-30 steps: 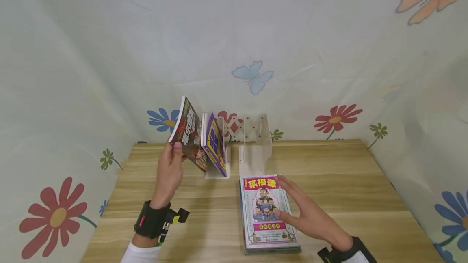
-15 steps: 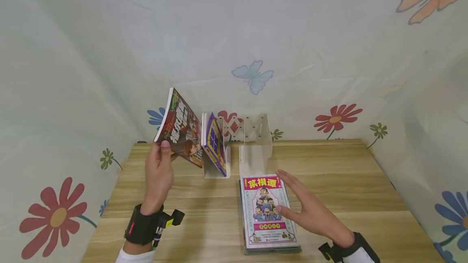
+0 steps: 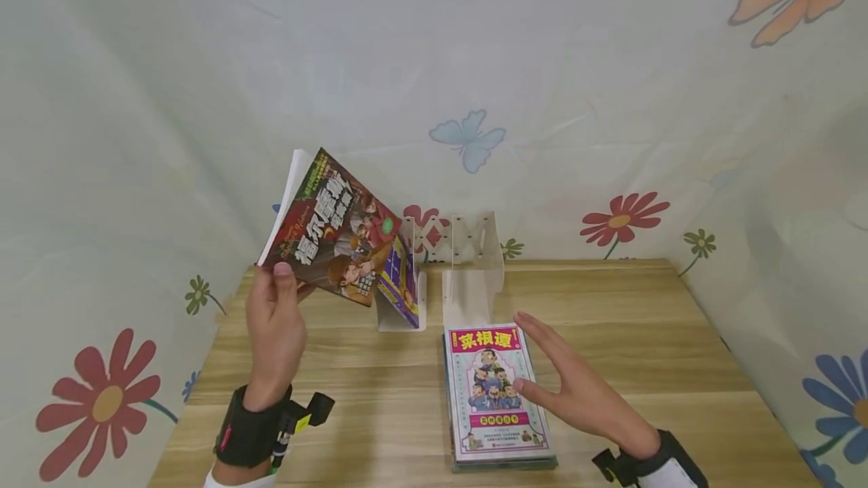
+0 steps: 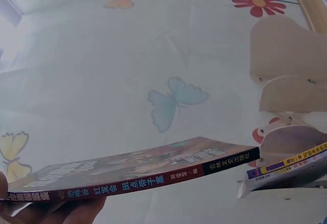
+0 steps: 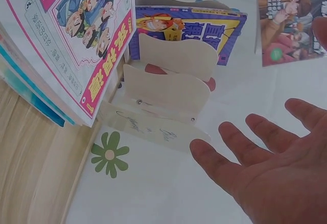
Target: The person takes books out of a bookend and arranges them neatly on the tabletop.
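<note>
My left hand [image 3: 274,330] pinches a dark brown-red comic-style book [image 3: 332,232] near its lower left corner, thumb on the cover. The book is tilted in the air, its front towards me, partly hiding a purple book [image 3: 400,288] in the white bookend rack [image 3: 468,300]. The left wrist view shows the held book's spine [image 4: 133,185] and part of the hand below it. My right hand [image 3: 586,394] hovers beside a stack of books topped by a pink-and-white one [image 3: 498,428]. Its fingers are spread and hold nothing.
The rack stands at the back of the wooden table [image 3: 610,337], with upright dividers [image 5: 168,94] to the right of the purple book. A thinner white-edged book [image 4: 286,175] leans beside the purple one. A flowered curtain [image 3: 576,96] hangs behind the table.
My left hand has drawn the dark book up and left, away from the purple book, and turned its cover more towards me. The right hand has barely moved.
</note>
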Available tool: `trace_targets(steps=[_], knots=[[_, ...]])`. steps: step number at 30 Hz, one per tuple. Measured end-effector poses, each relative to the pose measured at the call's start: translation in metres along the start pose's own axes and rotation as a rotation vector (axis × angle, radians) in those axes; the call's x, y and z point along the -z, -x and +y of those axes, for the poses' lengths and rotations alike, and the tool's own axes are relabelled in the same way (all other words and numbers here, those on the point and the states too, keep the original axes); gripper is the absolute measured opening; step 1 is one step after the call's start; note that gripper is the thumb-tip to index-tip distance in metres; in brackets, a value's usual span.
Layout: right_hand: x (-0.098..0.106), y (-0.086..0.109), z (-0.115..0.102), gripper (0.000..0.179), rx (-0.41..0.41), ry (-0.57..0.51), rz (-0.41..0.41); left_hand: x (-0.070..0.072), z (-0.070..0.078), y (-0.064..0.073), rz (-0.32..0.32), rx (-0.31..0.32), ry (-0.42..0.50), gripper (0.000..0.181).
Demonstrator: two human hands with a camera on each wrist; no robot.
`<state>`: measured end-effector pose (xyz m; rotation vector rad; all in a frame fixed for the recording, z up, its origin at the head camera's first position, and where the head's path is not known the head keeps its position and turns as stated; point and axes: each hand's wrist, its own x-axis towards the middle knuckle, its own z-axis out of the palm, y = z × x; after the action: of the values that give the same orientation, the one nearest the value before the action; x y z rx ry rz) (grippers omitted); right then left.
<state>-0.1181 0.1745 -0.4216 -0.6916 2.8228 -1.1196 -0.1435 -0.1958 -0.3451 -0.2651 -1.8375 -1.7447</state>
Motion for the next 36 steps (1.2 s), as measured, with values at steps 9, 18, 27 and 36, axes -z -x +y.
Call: trace_targets(steps=[9, 18, 27, 36], knots=[[0.005, -0.004, -0.006, 0.073, 0.036, -0.006, 0.086, -0.008, 0.013, 0.005, -0.032, 0.131, 0.168, 0.04], [0.012, -0.01, -0.014, 0.072, 0.044, -0.006, 0.113, -0.016, 0.011, 0.008, -0.133, 0.216, 0.22, 0.041], [0.017, -0.016, -0.018, 0.075, 0.126, -0.001, 0.153, -0.027, 0.012, 0.016, -0.256, 0.31, 0.266, 0.041], [0.017, -0.019, -0.025, 0.074, 0.164, -0.022, 0.167, -0.033, 0.006, 0.027, -0.267, 0.395, 0.246, 0.041]])
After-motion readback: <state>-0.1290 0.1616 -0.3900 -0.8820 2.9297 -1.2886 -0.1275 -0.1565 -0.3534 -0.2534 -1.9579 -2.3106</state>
